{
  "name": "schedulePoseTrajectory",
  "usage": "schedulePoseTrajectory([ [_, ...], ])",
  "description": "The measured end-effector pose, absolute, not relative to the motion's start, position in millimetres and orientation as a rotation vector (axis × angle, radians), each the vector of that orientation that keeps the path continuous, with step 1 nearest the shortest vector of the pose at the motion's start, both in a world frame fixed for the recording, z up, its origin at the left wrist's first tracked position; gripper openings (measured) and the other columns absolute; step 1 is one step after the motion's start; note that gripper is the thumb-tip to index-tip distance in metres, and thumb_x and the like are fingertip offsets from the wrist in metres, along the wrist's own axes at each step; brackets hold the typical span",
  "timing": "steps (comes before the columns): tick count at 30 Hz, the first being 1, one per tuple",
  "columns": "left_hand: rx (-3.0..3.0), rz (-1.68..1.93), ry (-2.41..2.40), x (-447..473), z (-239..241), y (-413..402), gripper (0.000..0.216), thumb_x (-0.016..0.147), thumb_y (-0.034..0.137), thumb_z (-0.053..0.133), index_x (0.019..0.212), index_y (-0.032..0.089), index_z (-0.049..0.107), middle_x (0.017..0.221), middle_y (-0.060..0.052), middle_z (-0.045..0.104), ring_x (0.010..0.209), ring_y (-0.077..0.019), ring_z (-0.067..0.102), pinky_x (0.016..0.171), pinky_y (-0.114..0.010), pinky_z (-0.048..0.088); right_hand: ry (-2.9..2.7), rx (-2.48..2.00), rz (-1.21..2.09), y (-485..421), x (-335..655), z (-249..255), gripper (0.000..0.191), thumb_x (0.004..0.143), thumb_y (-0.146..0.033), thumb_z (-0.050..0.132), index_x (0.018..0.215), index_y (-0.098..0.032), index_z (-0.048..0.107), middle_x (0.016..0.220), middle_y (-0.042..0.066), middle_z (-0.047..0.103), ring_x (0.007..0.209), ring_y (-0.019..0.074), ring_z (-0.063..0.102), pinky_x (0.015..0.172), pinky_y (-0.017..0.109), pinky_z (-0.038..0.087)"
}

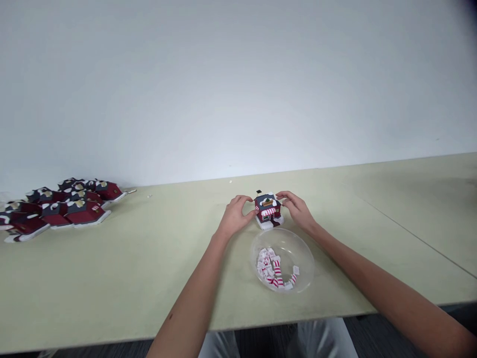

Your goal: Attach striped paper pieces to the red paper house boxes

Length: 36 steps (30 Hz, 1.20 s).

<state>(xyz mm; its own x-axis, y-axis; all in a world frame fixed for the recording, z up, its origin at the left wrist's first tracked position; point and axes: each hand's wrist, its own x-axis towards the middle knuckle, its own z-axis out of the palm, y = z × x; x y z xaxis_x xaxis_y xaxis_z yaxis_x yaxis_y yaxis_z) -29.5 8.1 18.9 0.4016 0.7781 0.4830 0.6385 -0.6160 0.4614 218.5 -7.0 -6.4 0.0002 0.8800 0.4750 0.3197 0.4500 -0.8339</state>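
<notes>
A small dark-red model house (pixel 275 216) with a snowy white base and a red-and-white striped awning (pixel 269 212) stands upright on the table, its front facing me. My left hand (pixel 235 215) grips its left side, thumb near the awning's left end. On the right side, my right hand (pixel 297 209) has its fingers curled against the roof and wall. Just in front of the house sits a clear round plastic bowl (pixel 307 271) holding several small red-and-white striped awning pieces (pixel 267 263).
Several similar dark-red model houses (pixel 84 214) stand grouped at the far left of the pale table (pixel 149 288). A plain wall (pixel 238 89) rises behind the table. A seam (pixel 410 236) crosses the table on the right, and small white scraps (pixel 230 181) lie near the back edge.
</notes>
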Motion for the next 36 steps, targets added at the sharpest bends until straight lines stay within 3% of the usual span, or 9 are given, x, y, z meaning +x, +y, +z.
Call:
schedulePoseTrajectory([
  [21,2.444,1.084,1.358,-34.5,13.1,15.7,0.032,0.089,0.031,0.059,0.12,0.024,0.058,0.121,-0.007,0.064,0.117,-0.0257,0.058,0.102,-0.042,0.046,-1.476,-1.052,0.605,-12.0,220.1,-1.9,0.032,0.091,-0.033,0.041,0.102,-0.021,0.069,0.084,0.004,0.072,0.082,0.0209,0.06,0.081,0.033,0.046],
  [36,2.444,1.081,1.347,-34.0,15.5,14.5,0.031,0.088,0.029,0.059,0.119,0.023,0.058,0.121,-0.007,0.064,0.117,-0.0254,0.058,0.101,-0.041,0.047,-1.478,-1.044,0.594,-14.6,218.1,-0.2,0.032,0.093,-0.035,0.042,0.104,-0.021,0.069,0.085,0.004,0.072,0.087,0.0211,0.064,0.086,0.034,0.047],
])
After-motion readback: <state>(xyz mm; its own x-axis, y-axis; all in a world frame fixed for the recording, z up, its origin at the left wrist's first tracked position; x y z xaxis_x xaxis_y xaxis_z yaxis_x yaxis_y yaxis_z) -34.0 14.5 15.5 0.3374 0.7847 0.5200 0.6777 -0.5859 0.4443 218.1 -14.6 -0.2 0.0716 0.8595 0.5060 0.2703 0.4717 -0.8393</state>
